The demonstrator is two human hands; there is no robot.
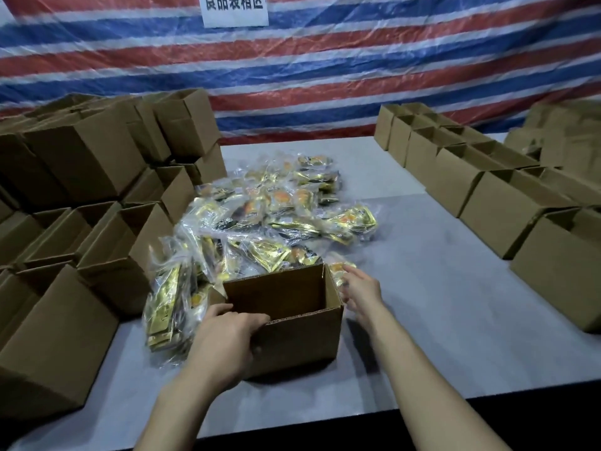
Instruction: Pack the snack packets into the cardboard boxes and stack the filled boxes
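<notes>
Clasping the corrugated rim of the open cardboard box (302,340), the left grip (224,336) curls tight, while the right grip (362,289) touches a glossy gold snack packet (338,270), its closure too blurred to tell.

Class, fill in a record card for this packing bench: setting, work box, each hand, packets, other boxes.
Setting: grey table before a striped tarpaulin
Work box: open cardboard box, upright, no packets visible inside
Left hand: grips the box's near left rim
Right hand: at a loose packet by the box's far right corner; grip unclear
Packets: snack packets heaped behind and left of the box
Other boxes: stacked boxes at left, row of open boxes at right
</notes>
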